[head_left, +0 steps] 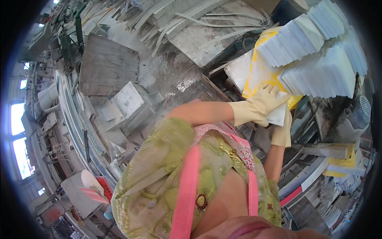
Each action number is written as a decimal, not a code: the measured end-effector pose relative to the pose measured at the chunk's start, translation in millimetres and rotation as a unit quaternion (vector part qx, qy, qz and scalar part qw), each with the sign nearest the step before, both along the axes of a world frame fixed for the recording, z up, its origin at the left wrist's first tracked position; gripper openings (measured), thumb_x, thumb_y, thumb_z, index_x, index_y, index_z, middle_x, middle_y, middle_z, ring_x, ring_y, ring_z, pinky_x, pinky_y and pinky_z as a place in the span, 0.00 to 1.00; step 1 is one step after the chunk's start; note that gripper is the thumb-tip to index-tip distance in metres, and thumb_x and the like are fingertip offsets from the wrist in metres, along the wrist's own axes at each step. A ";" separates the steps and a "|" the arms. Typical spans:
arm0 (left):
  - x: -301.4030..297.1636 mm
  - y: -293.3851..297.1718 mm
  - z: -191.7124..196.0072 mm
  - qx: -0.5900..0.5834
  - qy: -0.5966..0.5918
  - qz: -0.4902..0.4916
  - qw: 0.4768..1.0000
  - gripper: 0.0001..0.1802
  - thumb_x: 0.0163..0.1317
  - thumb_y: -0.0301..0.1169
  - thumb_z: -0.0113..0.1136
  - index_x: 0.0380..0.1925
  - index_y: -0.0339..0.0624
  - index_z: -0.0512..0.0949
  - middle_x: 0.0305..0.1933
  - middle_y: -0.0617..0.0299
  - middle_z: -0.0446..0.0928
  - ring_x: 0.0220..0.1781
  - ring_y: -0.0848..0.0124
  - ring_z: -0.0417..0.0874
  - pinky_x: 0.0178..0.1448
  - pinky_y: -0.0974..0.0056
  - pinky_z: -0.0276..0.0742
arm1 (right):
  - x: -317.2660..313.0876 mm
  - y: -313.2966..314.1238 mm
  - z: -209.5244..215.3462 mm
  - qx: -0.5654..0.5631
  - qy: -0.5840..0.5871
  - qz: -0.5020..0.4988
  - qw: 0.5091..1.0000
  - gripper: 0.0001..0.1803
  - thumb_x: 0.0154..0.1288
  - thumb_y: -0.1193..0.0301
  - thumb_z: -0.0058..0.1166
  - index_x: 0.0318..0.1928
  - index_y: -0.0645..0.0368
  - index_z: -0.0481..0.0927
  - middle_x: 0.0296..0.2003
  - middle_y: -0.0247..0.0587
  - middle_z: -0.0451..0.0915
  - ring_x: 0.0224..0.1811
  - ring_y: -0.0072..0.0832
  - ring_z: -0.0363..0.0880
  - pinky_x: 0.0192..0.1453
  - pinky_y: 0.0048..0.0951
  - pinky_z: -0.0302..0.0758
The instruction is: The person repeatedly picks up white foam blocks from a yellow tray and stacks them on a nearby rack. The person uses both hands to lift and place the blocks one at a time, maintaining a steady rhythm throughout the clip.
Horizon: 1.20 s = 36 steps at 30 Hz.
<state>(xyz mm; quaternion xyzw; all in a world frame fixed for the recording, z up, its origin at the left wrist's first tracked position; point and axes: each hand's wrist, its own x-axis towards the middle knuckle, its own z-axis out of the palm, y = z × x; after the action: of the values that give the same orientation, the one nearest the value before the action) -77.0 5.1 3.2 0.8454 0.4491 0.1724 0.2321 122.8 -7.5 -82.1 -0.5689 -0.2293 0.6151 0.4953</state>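
Note:
I hold a white square tile [277, 116] between my two hands, both in cream rubber gloves. My left hand [262, 104] comes in from the left, its fingers bent over the tile's far edge and its thumb side near the close edge. On the tile's right side is my right hand [283, 129], with its fingers partly hidden behind the tile. Just beyond my hands, a yellow sheet [256, 65] with white smears lies under the stacks. Rows of similar white tiles [324, 71] stand on edge there, packed close together.
A pale slab [240, 73] lies left of the yellow sheet. Long offcut strips [223, 24] are piled at the far side. A dusty box-shaped block [129, 99] and a worn board [107, 65] stand on the left. A beam [324, 150] juts out at the right.

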 end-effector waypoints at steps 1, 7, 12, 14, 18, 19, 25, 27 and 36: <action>-7.7 -1.4 -0.9 0.013 -0.016 -0.007 1.000 0.65 0.26 0.39 0.78 0.75 0.57 0.62 0.61 0.43 0.70 0.67 0.47 0.70 0.72 0.47 0.59 | -10.4 -1.6 6.3 0.037 -0.014 0.018 0.999 0.28 0.80 0.58 0.49 0.68 0.66 0.71 0.61 0.48 0.79 0.61 0.37 0.81 0.64 0.38 0.79; -83.9 22.5 9.9 0.066 -0.069 -0.075 0.993 0.66 0.23 0.39 0.78 0.74 0.58 0.64 0.62 0.41 0.68 0.67 0.42 0.69 0.72 0.43 0.59 | -104.5 6.3 50.1 0.055 -0.051 -0.069 0.995 0.23 0.81 0.61 0.48 0.62 0.68 0.78 0.54 0.47 0.84 0.52 0.31 0.85 0.54 0.33 0.84; -199.8 98.4 3.8 0.125 -0.104 -0.090 0.983 0.66 0.21 0.38 0.79 0.73 0.58 0.65 0.63 0.40 0.67 0.68 0.42 0.69 0.73 0.40 0.58 | -213.4 70.1 54.0 0.107 -0.117 -0.044 0.986 0.22 0.81 0.63 0.46 0.61 0.69 0.78 0.55 0.46 0.82 0.53 0.28 0.83 0.56 0.31 0.81; -255.3 140.4 -11.1 0.130 -0.092 -0.081 0.984 0.66 0.21 0.39 0.79 0.73 0.59 0.66 0.63 0.40 0.67 0.67 0.42 0.69 0.73 0.40 0.58 | -272.4 113.4 48.2 0.110 -0.133 -0.028 0.985 0.22 0.81 0.64 0.46 0.63 0.70 0.77 0.56 0.45 0.81 0.55 0.28 0.81 0.59 0.29 0.79; -385.1 226.3 -38.6 0.077 -0.034 -0.059 0.995 0.66 0.24 0.42 0.80 0.75 0.59 0.64 0.64 0.38 0.67 0.68 0.41 0.69 0.73 0.40 0.57 | -413.7 201.9 37.2 0.030 0.026 -0.006 0.999 0.23 0.81 0.62 0.46 0.61 0.68 0.78 0.55 0.44 0.82 0.55 0.25 0.81 0.60 0.27 0.77; -415.5 242.3 -40.9 0.031 0.009 -0.046 0.998 0.66 0.25 0.43 0.80 0.75 0.59 0.63 0.64 0.37 0.67 0.69 0.41 0.69 0.74 0.40 0.57 | -451.3 229.0 30.0 0.032 -0.091 0.004 0.995 0.22 0.80 0.61 0.47 0.61 0.66 0.79 0.53 0.42 0.83 0.53 0.23 0.82 0.58 0.26 0.78; -575.6 323.4 -21.4 -0.024 0.188 0.018 0.982 0.65 0.29 0.41 0.79 0.76 0.54 0.61 0.68 0.39 0.64 0.68 0.40 0.67 0.73 0.42 0.59 | -591.9 323.8 17.3 0.088 0.007 0.147 0.985 0.22 0.80 0.62 0.46 0.64 0.65 0.76 0.56 0.42 0.82 0.58 0.28 0.81 0.64 0.29 0.76; -604.3 348.4 -16.0 -0.033 0.178 0.038 0.983 0.65 0.29 0.41 0.80 0.76 0.52 0.62 0.69 0.40 0.64 0.68 0.40 0.67 0.73 0.42 0.60 | -615.7 350.8 11.6 0.247 -0.178 0.198 0.932 0.22 0.79 0.68 0.44 0.66 0.68 0.73 0.60 0.47 0.79 0.62 0.29 0.78 0.66 0.30 0.74; -627.3 473.3 -15.2 -0.045 0.229 0.015 0.972 0.66 0.31 0.43 0.81 0.77 0.55 0.60 0.69 0.40 0.64 0.71 0.40 0.66 0.74 0.43 0.60 | -649.5 448.3 -12.0 0.088 0.023 0.142 0.986 0.24 0.80 0.68 0.43 0.69 0.68 0.69 0.63 0.50 0.76 0.67 0.34 0.74 0.71 0.32 0.69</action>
<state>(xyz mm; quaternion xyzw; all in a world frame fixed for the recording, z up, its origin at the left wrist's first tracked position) -704.3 478.4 -12.1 0.8441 0.5105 -0.0424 0.1587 -526.7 440.7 -94.1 -0.4701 -0.3501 0.6695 0.4562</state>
